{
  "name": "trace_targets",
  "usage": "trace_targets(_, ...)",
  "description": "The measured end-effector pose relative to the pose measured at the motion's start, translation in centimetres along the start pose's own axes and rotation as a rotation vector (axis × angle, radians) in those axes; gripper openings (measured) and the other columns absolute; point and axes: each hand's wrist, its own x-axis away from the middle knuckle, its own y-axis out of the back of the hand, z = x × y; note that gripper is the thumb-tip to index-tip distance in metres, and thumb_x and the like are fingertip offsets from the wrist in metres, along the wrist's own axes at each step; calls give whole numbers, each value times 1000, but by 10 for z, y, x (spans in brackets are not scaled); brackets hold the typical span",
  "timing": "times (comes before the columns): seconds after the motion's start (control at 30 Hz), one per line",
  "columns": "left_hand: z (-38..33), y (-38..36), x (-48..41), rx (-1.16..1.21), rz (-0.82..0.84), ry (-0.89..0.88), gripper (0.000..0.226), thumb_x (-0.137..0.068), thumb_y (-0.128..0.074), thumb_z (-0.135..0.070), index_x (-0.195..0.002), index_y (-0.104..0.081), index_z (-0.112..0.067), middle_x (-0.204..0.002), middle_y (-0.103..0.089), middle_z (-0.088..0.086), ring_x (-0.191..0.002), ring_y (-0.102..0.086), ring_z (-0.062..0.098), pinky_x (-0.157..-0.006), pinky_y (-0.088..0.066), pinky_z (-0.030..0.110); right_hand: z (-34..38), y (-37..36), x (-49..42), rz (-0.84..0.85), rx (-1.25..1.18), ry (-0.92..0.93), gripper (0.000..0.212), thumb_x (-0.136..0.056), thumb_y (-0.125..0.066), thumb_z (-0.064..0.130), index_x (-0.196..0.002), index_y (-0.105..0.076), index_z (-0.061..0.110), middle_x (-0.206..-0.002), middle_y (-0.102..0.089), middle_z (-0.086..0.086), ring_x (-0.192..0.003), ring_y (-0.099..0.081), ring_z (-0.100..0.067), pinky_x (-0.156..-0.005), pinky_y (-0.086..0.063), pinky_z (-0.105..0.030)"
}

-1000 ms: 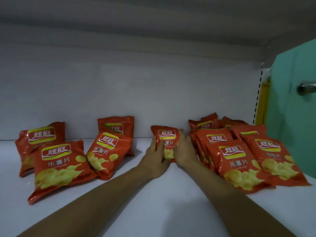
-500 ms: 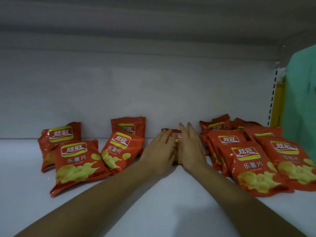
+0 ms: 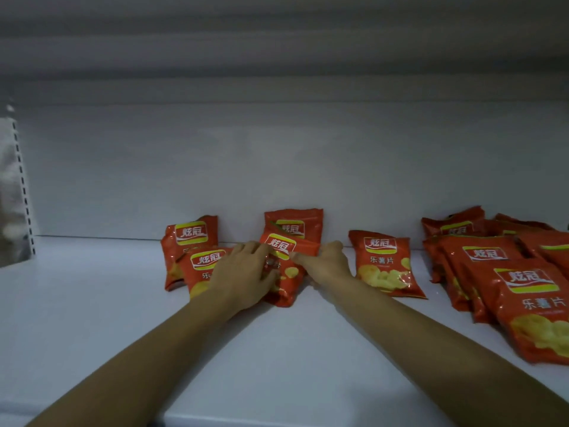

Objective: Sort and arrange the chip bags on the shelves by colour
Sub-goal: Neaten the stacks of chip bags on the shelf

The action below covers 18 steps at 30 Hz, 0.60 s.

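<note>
Red chip bags lie on a white shelf (image 3: 92, 303). Both hands hold one tilted red bag (image 3: 286, 272) near the shelf's middle: my left hand (image 3: 243, 272) grips its left side, my right hand (image 3: 326, 261) grips its right edge. Behind it a red bag (image 3: 295, 221) leans on the back wall. To the left sit two more red bags (image 3: 192, 237), the front one (image 3: 203, 266) partly hidden by my left hand. A single red bag (image 3: 385, 263) stands alone just right of my right hand.
A pile of several red bags (image 3: 492, 272) fills the shelf's right end. The white back wall (image 3: 277, 164) runs behind everything, and the shelf above casts a dark band. A perforated upright (image 3: 21, 186) marks the left end.
The view has swung left. Both hands left the single bag, which now stands alone, and moved left onto the tilted bag in the left group.
</note>
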Motion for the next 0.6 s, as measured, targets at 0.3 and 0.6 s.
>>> trace_targets(0.3, 26, 6, 0, 18, 98, 267, 64, -93, -35, -64, -144, -34, -26, -150, -38, 3, -138, -34, 28, -114, -23, 55, -5, -14, -1, 27, -152, 7, 16, -80, -70, 10, -84, -60, 22, -99, -69, -8, -95, -66, -30, -89, -54, -50)
trace_targets(0.6, 22, 34, 16, 27, 127, 132, 45, -100, -39, -39, -141, -39, -20, -136, -51, 7, -118, -53, 27, -92, -46, 41, -13, -19, 17, 175, -247, 24, 74, -69, -80, -4, -130, -44, 18, -117, -63, -6, -106, -63, -29, -89, -54, -53)
